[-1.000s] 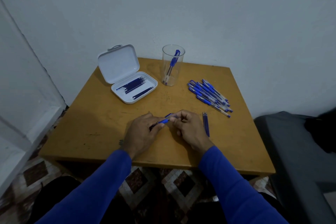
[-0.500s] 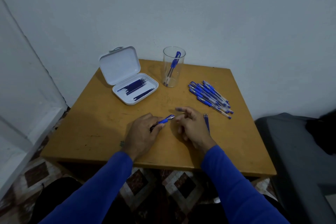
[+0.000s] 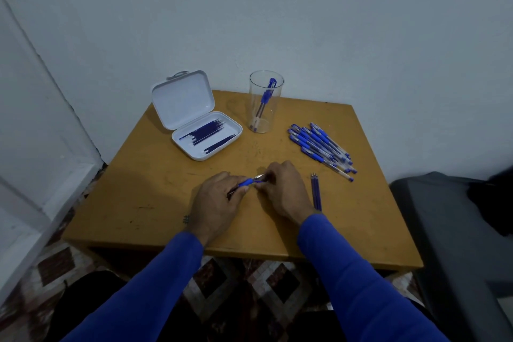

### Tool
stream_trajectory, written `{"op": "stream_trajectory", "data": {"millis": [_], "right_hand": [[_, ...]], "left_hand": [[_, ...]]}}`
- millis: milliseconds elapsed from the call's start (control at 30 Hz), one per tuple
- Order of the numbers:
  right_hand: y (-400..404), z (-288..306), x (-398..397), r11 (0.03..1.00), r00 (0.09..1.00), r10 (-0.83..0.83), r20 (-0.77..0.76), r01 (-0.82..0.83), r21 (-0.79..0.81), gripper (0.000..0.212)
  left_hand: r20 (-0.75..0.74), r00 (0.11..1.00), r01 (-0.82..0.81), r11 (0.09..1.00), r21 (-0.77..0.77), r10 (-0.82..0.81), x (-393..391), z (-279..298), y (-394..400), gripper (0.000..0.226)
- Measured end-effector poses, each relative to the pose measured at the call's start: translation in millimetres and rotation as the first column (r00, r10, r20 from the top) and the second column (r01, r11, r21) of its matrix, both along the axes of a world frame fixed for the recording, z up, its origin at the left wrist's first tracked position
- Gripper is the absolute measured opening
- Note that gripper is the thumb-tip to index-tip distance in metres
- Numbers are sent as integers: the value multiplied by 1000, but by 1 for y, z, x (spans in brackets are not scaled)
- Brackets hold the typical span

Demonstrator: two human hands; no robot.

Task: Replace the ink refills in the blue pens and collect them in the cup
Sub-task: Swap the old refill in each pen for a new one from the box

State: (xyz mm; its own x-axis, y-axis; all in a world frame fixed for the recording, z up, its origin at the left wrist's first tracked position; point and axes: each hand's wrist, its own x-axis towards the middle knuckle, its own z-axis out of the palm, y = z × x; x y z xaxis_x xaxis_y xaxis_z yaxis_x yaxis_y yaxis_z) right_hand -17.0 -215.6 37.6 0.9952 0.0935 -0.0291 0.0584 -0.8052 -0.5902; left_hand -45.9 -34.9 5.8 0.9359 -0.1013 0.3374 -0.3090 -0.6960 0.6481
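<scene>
so going left to right across the worktop [image 3: 155,203]: upper left of centre there's a white case [image 3: 206,134] with its lid propped open, a bunch of loose dark blue refills [image 3: 208,133] lying in the tray. just right of that is the clear cup [image 3: 265,101] with one finished blue pen [image 3: 265,100] leaning inside it.

middle of the frame, near the front edge, both hands are on the pen in progress [image 3: 248,182]. left hand [image 3: 218,203] has its grip wrapped closed round the barrel, with the blue rubber sleeve poking out past the fingers. right hand [image 3: 286,191] has its fingertips pinched together at the metal tip end, though whether it's screwing the tip on or off i can't tell.

right of the hands, a few refills [image 3: 316,191] lie side by side, apart from the rest. further right and up is the heap of pens [image 3: 322,147] waiting.

handling wise, i'd guess these are featherlight and stiff, but the clear barrel looks slick, so hold at the rubber sleeve. the tip piece is tiny and would roll off easily. refills are thin and probably bendy, so pinch near the end going in.
</scene>
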Motion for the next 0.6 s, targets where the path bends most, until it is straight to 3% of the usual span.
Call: {"op": "stream_trajectory", "data": {"millis": [100, 200, 333, 600], "right_hand": [[-5, 7, -6, 951, 995, -76, -71, 94, 295, 9], [-10, 13, -13, 786, 973, -104, -206, 208, 583, 6], [-14, 10, -16, 686, 971, -94, -219, 222, 693, 12], [-10, 14, -23, 582, 973, 5, -233, 187, 792, 18]], "left_hand": [[0, 1000, 2, 1000, 1, -2, 0, 0, 0, 29], [1, 1000, 4, 1000, -6, -4, 0, -1, -1, 28], [-8, 1000, -2, 1000, 8, 2, 1, -1, -1, 29], [15, 1000, 16, 999, 33, -16, 0, 0, -1, 27]]}}
